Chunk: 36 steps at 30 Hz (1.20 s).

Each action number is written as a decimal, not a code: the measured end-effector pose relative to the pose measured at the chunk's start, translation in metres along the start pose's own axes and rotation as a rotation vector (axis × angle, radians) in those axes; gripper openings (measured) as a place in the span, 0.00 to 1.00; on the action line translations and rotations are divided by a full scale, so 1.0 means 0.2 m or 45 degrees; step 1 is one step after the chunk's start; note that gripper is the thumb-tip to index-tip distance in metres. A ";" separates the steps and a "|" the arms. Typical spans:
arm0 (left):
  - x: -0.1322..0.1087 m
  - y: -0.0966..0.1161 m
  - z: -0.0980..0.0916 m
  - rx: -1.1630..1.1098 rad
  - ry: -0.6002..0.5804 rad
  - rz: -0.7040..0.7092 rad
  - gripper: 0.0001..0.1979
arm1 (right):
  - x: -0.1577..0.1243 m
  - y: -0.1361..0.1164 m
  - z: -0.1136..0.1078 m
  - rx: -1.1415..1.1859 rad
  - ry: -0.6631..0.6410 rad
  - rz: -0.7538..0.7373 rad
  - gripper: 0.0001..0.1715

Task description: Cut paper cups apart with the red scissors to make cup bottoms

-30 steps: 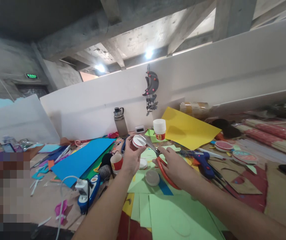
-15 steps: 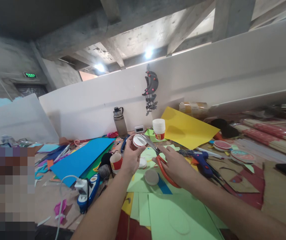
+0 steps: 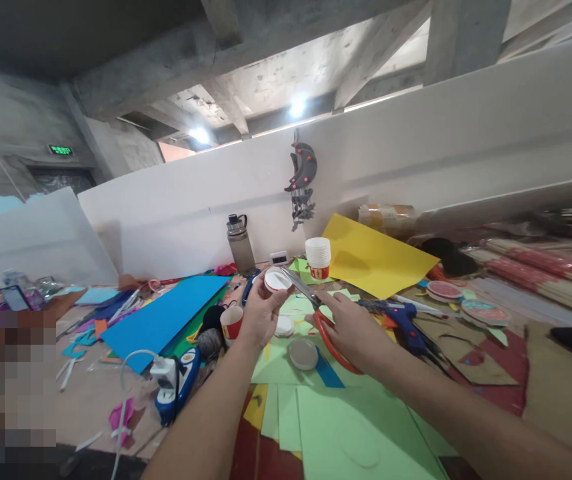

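Observation:
My left hand [image 3: 261, 313] is closed around the edge of a round white paper-cup piece [image 3: 278, 279] with a thin red rim, holding it above the table. In my right hand [image 3: 351, 327] are scissors [image 3: 333, 343] with orange-red handles. Their blades point up and left and reach the right edge of the cup piece; whether they are cutting into it I cannot tell. Below my hands lie a similar white round piece [image 3: 283, 326] and a greyish-white disc [image 3: 303, 354] beside a blue strip [image 3: 329, 370]. A red and white paper cup [image 3: 231, 324] stands left of my left hand.
Light green paper [image 3: 361, 427] covers the near middle. Behind are stacked paper cups [image 3: 318, 257], a water bottle [image 3: 240, 247] and a yellow sheet [image 3: 379, 257]. A blue glue gun [image 3: 406, 327] lies right; a blue sheet [image 3: 166, 317] and a power strip [image 3: 179, 383] with its cable lie left.
The cup piece in my left hand has shifted very slightly left and up. The scissors stay close to its edge. At the far left, the blurred-out area has shrunk, showing more of the table.

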<state>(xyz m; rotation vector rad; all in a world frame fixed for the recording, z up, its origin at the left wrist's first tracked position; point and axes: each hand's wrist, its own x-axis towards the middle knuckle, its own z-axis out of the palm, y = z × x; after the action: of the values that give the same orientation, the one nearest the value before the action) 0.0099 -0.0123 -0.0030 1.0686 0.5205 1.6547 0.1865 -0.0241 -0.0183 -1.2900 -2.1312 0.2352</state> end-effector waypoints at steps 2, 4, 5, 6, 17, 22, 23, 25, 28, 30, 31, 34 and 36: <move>0.00 0.00 -0.01 0.001 -0.018 0.005 0.28 | 0.00 0.00 0.00 0.004 0.003 -0.013 0.31; 0.01 0.01 -0.02 0.011 -0.028 0.013 0.28 | 0.00 0.00 0.00 0.014 0.003 -0.021 0.30; 0.01 0.01 -0.02 0.016 -0.034 0.014 0.28 | 0.00 0.00 0.00 0.018 0.009 -0.022 0.30; 0.01 0.01 -0.02 0.022 -0.046 0.012 0.27 | 0.00 0.00 0.00 0.019 0.020 -0.019 0.29; -0.02 0.00 0.02 0.029 -0.118 -0.037 0.26 | 0.01 0.02 0.01 0.050 0.072 -0.019 0.25; -0.01 0.00 0.02 0.007 -0.096 -0.038 0.25 | 0.01 0.01 0.00 0.043 0.091 -0.034 0.25; -0.01 0.00 0.02 0.002 -0.089 -0.039 0.25 | 0.01 0.01 0.00 0.036 0.090 -0.037 0.25; -0.01 0.00 0.02 -0.004 -0.085 -0.041 0.25 | 0.00 0.01 -0.01 0.021 0.085 -0.036 0.26; -0.01 0.00 0.01 -0.013 -0.100 -0.038 0.25 | 0.00 0.00 -0.02 -0.003 0.070 -0.035 0.26; -0.01 -0.01 0.00 -0.020 -0.112 -0.040 0.25 | 0.00 0.00 -0.02 -0.023 0.075 -0.042 0.26; -0.01 -0.01 0.00 -0.025 -0.118 -0.043 0.25 | 0.01 0.01 -0.02 -0.034 0.080 -0.048 0.26; -0.01 0.00 -0.02 -0.031 -0.134 -0.054 0.24 | 0.01 0.01 -0.02 -0.062 0.088 -0.068 0.27; 0.00 0.01 -0.03 -0.023 -0.130 -0.070 0.23 | 0.01 0.01 -0.02 -0.080 0.086 -0.076 0.28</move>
<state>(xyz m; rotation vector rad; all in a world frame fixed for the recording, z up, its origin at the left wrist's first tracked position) 0.0043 -0.0115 -0.0048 1.1097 0.4632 1.5456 0.1900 -0.0223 -0.0166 -1.2492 -2.1311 0.0992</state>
